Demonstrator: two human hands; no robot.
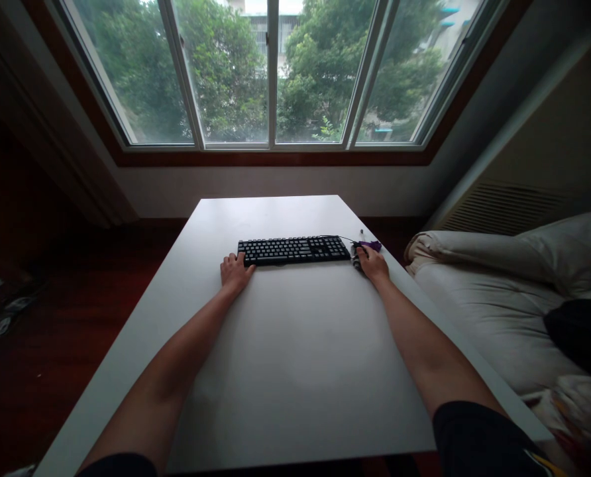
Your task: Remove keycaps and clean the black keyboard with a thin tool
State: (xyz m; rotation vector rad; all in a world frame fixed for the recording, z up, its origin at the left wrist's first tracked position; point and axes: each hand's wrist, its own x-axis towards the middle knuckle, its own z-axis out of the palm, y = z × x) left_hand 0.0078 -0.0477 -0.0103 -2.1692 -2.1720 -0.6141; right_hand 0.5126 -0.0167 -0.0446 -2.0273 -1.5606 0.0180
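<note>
A black keyboard [290, 250] lies across the white table [295, 331], its number pad at the right end. My left hand [234, 271] rests at the keyboard's left end, fingers apart and thumb stretched along the front edge. Past the right end, my right hand [374, 263] is closed around a dark bunch that looks like the keyboard's black cable [344, 238]; the palm hides part of it. Just beyond those fingers lies a small purple thing [374, 245], whose kind I cannot make out.
A small pale object with a dark tip [362, 233] is behind the purple thing. Right of the table stands a light-coloured sofa [484, 305] with a dark item [581, 334] on it. A wide window [270, 73] is ahead; dark red floor [77, 298] lies to the left.
</note>
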